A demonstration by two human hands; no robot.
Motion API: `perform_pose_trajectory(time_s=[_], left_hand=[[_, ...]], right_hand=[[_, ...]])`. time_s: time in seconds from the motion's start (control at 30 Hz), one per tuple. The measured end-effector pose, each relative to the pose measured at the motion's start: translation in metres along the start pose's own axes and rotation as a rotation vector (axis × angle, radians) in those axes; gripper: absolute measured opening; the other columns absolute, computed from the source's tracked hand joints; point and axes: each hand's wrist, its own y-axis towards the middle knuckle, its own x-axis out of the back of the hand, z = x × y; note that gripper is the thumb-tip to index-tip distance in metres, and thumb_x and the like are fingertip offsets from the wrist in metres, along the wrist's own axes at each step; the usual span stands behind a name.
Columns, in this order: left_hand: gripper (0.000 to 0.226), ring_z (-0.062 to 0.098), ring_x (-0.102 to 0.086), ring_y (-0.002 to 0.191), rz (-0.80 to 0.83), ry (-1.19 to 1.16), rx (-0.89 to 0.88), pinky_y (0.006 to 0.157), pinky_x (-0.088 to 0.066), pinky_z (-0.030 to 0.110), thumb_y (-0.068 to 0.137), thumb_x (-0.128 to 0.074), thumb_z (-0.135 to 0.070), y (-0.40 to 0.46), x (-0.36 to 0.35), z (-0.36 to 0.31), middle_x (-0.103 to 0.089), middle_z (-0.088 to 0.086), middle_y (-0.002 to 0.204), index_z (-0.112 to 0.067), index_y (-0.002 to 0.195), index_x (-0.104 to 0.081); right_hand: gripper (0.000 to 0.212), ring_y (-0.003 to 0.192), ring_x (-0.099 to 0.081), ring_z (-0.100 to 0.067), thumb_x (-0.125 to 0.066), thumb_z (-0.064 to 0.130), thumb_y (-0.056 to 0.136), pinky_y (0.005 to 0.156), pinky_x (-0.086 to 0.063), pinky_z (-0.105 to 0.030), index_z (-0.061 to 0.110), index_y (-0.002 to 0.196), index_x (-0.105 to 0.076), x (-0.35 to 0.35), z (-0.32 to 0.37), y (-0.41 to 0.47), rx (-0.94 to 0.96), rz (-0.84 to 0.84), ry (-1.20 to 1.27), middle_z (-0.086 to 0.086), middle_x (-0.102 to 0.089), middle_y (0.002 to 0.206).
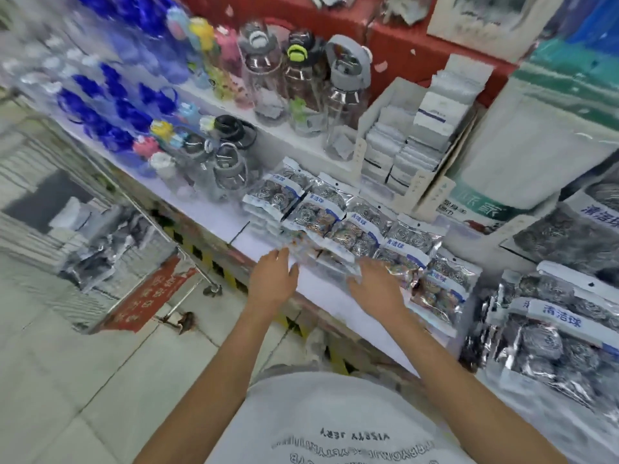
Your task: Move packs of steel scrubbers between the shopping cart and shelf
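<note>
- At the front edge of the white shelf point(268, 244), both your arms reach forward from the bottom of the view, palms down.
- Your left hand point(273, 279) is spread, fingers apart, its fingertips just at the near edge of a blurred pack point(318, 254); nothing is clamped in it.
- Your right hand point(376, 286) is also open and flat, fingers loosely splayed, lying against the same blurred pack's right side. Whether it presses the pack or only hovers, I cannot tell.
- The packs of steel scrubbers point(355, 226) lie in an overlapping row across the shelf, running from upper left toward lower right.
- Each pack is clear plastic with shiny silver coils inside and a white-and-blue header card.
- More, larger scrubber packs point(552, 333) sit on the right, just beside the row.
- Behind the row stand clear water bottles point(301, 82) and a cardboard box of white packets point(412, 139).
- The shopping cart point(110, 229) stands to your left on the tiled floor, holding silvery packs, well apart from your hands.
</note>
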Motion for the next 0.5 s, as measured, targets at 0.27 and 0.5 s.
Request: perform_pose_trajectory(time_s=[0.27, 0.5], left_hand=[[0.041, 0.036, -0.061, 0.11, -0.201, -0.03, 0.267, 0.09, -0.051, 0.044, 0.106, -0.05, -0.035, -0.12, 0.017, 0.104, -0.064, 0.017, 0.123, -0.006, 0.133, -0.06], [0.044, 0.031, -0.061, 0.113, -0.34, -0.115, 0.558, 0.096, -0.051, 0.043, 0.107, -0.046, -0.041, -0.185, 0.027, 0.198, -0.066, 0.011, 0.127, -0.013, 0.138, -0.059]], right_hand=[[0.054, 0.123, -0.056, -0.031, -0.044, 0.05, 0.105, 0.095, -0.05, -0.04, 0.013, 0.146, -0.049, -0.051, 0.115, -0.005, 0.444, 0.099, -0.174, -0.01, -0.059, 0.136], [0.052, 0.121, -0.055, -0.028, -0.045, 0.049, 0.105, 0.096, -0.049, -0.038, 0.015, 0.144, -0.049, -0.103, 0.219, 0.0, 0.662, 0.204, -0.205, -0.006, -0.057, 0.133]])
